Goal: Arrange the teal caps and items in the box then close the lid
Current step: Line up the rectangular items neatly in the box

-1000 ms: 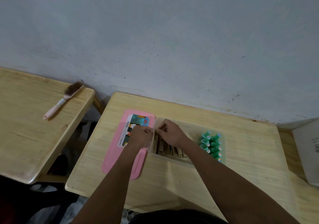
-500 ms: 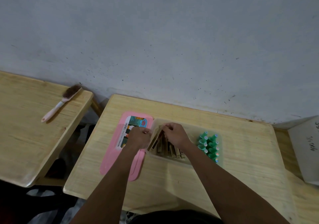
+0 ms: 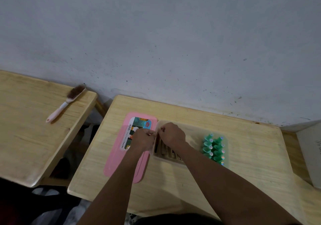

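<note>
Head view: left hand (image 3: 143, 138) and right hand (image 3: 172, 134), fingers curled, meet at box (image 3: 192, 129) left rim, over wooden pieces (image 3: 165, 151); can't tell what they pinch. Teal caps (image 3: 214, 149) stand at its right end. Pink lid (image 3: 119, 160) lies flat on worktop (image 3: 251, 146), touching box: likely light, stiff, slick; grip by long edges.

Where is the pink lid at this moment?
In the head view, the pink lid lies flat on the wooden table, just left of the clear box. The left hand hides part of its label.
</note>
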